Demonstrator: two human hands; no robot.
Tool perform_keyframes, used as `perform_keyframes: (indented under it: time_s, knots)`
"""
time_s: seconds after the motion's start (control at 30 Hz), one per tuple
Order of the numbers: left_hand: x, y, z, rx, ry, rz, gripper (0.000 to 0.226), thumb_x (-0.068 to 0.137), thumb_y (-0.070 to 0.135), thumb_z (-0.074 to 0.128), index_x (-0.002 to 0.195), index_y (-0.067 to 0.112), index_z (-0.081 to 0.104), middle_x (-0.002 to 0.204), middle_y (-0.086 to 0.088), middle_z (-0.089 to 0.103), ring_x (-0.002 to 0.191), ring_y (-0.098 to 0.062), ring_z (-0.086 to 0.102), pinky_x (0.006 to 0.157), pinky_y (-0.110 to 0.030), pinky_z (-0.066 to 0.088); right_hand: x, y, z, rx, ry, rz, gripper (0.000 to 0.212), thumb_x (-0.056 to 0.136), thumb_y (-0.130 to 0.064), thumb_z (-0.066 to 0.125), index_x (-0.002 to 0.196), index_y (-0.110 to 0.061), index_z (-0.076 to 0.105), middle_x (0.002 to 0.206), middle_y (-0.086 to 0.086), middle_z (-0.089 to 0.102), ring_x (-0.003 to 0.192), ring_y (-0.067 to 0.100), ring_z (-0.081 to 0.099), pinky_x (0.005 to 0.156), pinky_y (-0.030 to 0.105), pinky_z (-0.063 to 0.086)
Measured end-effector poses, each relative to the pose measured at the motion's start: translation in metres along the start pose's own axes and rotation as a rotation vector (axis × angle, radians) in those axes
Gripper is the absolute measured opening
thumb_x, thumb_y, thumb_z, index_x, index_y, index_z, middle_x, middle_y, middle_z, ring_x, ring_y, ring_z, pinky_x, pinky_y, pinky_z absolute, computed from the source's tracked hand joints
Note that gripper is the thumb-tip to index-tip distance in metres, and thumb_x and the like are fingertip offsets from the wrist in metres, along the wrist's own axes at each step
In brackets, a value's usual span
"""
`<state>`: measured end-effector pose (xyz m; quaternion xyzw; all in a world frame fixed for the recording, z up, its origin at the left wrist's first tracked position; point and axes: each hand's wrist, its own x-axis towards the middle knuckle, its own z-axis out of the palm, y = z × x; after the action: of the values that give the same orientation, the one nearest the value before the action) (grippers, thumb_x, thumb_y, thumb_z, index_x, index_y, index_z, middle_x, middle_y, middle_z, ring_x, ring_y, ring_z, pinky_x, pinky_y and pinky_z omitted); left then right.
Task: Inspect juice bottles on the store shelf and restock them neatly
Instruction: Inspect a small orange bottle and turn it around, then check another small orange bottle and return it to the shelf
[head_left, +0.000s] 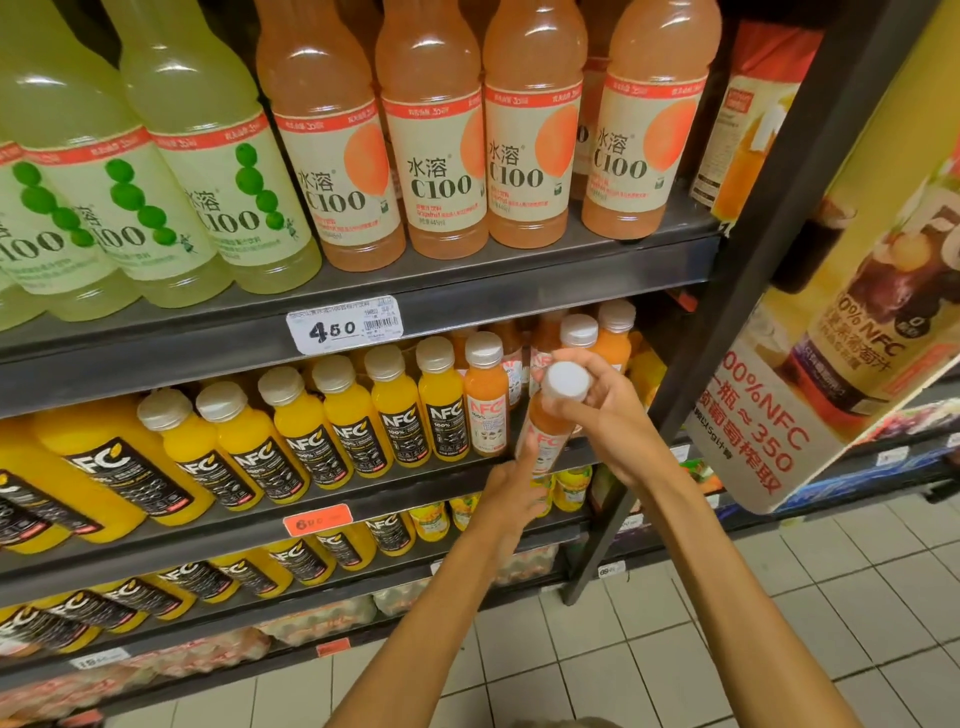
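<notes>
Head view: one orange juice bottle held in two hands at the front edge of the middle shelf.

Right hand, fingers curled round the neck just under the white cap; left hand, fingers wrapped on the lower label. Bottle upright, slightly tilted, just right of the orange NFC bottle that ends the yellow NFC row. Gap on the shelf between that bottle and the dark upright post. Top shelf: C100 bottles, price tag on its lip.

Both hands, right and left, hold an orange juice bottle before the shelf.
</notes>
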<state>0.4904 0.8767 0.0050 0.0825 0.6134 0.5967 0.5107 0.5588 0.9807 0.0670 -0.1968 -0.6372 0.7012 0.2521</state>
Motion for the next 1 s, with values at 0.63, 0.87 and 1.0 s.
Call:
perform_keyframes:
  time_s: [0.63, 0.87, 1.0]
  knots:
    - [0.043, 0.001, 0.011, -0.694, 0.169, -0.083, 0.052, 0.093, 0.017, 0.053, 0.138, 0.000, 0.035, 0.141, -0.026, 0.041, 0.133, -0.038, 0.038, 0.114, -0.046, 0.026, 0.035, 0.007, -0.002, -0.654, 0.052, -0.239, 0.048, 0.078, -0.002, 0.072, 0.121, -0.012, 0.056, 0.113, -0.004, 0.050, 0.107, 0.007, 0.047, 0.086, 0.001, 0.034]
    - [0.047, 0.003, 0.010, -0.771, 0.160, -0.077, 0.050, 0.090, 0.011, 0.056, 0.136, 0.003, 0.038, 0.138, -0.028, 0.044, 0.130, -0.039, 0.041, 0.113, -0.048, 0.027, 0.035, 0.008, 0.003, -1.072, 0.256, -0.481, 0.033, 0.079, -0.022, 0.075, 0.109, -0.014, 0.064, 0.108, 0.002, 0.065, 0.099, 0.018, 0.059, 0.067, 0.021, 0.042]
    - [0.049, 0.004, 0.007, -0.800, 0.156, -0.060, 0.025, 0.088, 0.003, 0.057, 0.111, 0.008, 0.050, 0.133, -0.028, 0.049, 0.126, -0.039, 0.046, 0.110, -0.047, 0.033, 0.042, 0.011, 0.006, -1.115, 0.268, -0.473, 0.027, 0.082, -0.026, 0.074, 0.104, -0.014, 0.065, 0.100, 0.001, 0.067, 0.083, 0.016, 0.063, 0.058, 0.020, 0.038]
